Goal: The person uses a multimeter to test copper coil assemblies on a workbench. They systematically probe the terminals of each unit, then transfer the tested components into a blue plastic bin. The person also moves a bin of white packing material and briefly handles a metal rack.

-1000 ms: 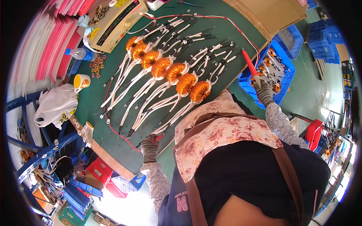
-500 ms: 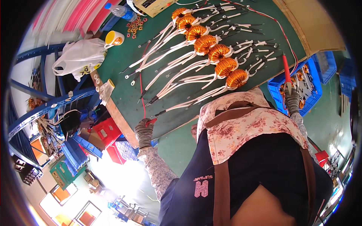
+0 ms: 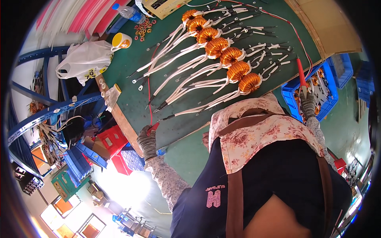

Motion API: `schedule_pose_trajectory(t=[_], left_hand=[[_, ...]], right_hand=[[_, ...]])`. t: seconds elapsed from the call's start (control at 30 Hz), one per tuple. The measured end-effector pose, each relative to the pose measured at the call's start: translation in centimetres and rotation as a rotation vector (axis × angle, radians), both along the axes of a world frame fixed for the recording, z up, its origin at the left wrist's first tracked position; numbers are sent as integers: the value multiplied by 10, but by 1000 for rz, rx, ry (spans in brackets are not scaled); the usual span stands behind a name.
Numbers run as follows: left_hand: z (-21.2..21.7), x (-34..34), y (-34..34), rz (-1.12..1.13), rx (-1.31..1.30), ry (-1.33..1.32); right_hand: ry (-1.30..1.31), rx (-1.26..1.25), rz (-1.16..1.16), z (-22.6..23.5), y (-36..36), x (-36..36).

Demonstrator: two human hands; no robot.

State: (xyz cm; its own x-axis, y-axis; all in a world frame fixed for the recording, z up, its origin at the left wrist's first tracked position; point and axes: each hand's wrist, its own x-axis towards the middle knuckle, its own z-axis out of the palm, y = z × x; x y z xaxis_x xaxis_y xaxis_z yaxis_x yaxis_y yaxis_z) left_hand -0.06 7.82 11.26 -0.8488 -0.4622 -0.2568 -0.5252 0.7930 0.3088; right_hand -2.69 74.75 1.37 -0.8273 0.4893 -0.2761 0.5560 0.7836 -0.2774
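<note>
A worker's gloved left hand (image 3: 147, 141) closes on a small red probe (image 3: 152, 127) at the near left edge of a green bench (image 3: 131, 71), the tip touching the end of a thin red wire (image 3: 149, 95) that runs away across the mat. The gloved right hand (image 3: 308, 104) grips a second, longer red probe (image 3: 301, 73) upright at the bench's right edge, just above a blue bin (image 3: 293, 93) of small parts; a red lead climbs from it toward the far side.

Between the hands, seven copper coils (image 3: 217, 47) lie in a slanting row from the far middle to the near right, their white leads (image 3: 174, 75) fanning left and near across the mat. Half a second ago the left hand sat at the same edge and the right probe stood over the same bin; the coils have not shifted on the mat. Only the head has turned, swinging the bench up and to the right in the view. That suggests both probes are being held steady on their contacts, a reading in progress rather than a move to another coil.

At the far left, a yellow cup (image 3: 120, 40) stands beside a white plastic bag (image 3: 85, 59), with a scatter of small rings (image 3: 143, 28) and a clear bottle (image 3: 129, 12) beyond. Red and blue crates (image 3: 113, 139) sit below the bench at left.
</note>
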Motion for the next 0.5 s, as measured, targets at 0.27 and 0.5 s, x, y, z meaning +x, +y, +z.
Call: schedule_pose_trajectory(t=[0.27, 0.5], left_hand=[[-3, 1, 6, 100, 105, 74], [-17, 1, -3, 100, 157, 130]], right_hand=[[69, -89, -24, 7, -6, -3], [46, -48, -13, 17, -8, -6]])
